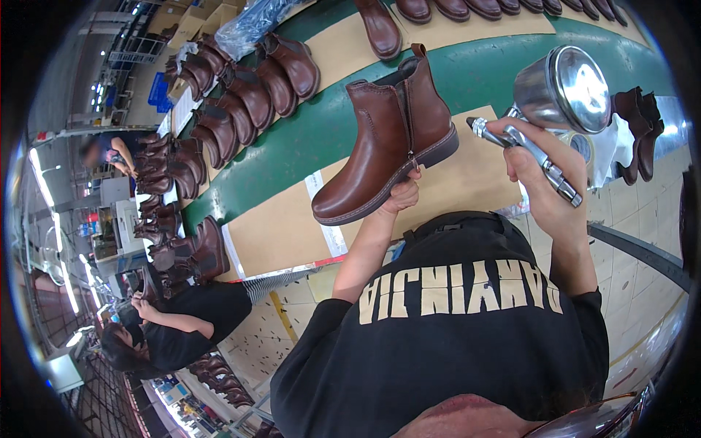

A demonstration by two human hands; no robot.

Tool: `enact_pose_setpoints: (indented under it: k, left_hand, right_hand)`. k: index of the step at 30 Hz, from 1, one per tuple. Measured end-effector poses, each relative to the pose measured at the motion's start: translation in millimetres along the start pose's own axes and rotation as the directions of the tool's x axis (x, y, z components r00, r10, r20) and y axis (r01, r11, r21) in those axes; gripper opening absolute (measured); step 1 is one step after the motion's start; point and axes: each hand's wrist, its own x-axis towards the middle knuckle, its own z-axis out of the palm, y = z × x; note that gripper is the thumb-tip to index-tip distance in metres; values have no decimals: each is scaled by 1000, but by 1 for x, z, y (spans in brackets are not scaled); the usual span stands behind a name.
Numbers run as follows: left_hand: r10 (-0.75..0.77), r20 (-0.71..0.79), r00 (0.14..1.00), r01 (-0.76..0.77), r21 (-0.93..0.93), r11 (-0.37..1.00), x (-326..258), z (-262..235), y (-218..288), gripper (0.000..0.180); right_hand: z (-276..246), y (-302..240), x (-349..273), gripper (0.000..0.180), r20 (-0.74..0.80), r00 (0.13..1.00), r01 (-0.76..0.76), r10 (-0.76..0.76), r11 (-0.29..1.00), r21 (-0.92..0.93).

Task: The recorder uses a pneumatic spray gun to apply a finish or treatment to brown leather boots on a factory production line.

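Observation:
A brown leather ankle boot [380,146] with a side zip and a heel pull loop is held up over the workbench, its toe toward the lower left. My left hand [404,195] is closed on it from below, at the sole near the zip's lower end; part of the fingers is hidden behind the boot. On the right, my right hand [553,175] is wrapped round a small metal spray gun [537,152]. A round shiny cup [562,91] sits on top of the gun. The gun's nozzle points left toward the boot's heel, with a gap between them.
Cardboard sheets [274,232] lie on the green bench [307,139]. Rows of brown boots [252,95] line its left and far sides. More boots [640,131] and a tape roll [580,146] are at right. A co-worker [193,321] handles a boot at left.

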Motion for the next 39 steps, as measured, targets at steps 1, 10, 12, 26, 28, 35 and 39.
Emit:
enact_pose_setpoints:
  k: [1, 10, 12, 26, 28, 35, 39]
  left_hand:
    - [3, 4, 1000, -3, 10, 1000, 1, 2, 0, 66]
    - [16, -67, 998, -15, 8, 1000, -3, 0, 2, 65]
    - [15, -71, 997, -15, -2, 1000, -2, 0, 3, 67]
    - [-10, 16, 1000, 11, -27, 1000, -11, -10, -2, 79]
    - [-5, 31, 1000, 6, -23, 1000, -11, -11, -3, 78]
    - [-24, 85, 996, 27, -34, 999, -10, -14, -3, 76]
    - [-49, 138, 989, 50, -4, 999, -8, -16, -1, 76]
  right_hand:
    - [1, -1, -2, 22, 22, 1000, -20, 19, 1000, 19]
    - [1, -2, -15, 23, 109, 988, -95, 107, 989, -111]
    - [1, -2, -17, 23, 125, 987, -79, 96, 988, -132]
    - [-1, -4, 8, 20, -13, 999, 42, -42, 999, -5]
    - [-3, -3, 12, 20, -13, 1000, 23, -22, 1000, 20]
    - [-5, 7, 22, 21, -93, 995, -32, 35, 999, 29]
    - [-9, 21, 31, 25, -131, 989, -57, 65, 996, 65]
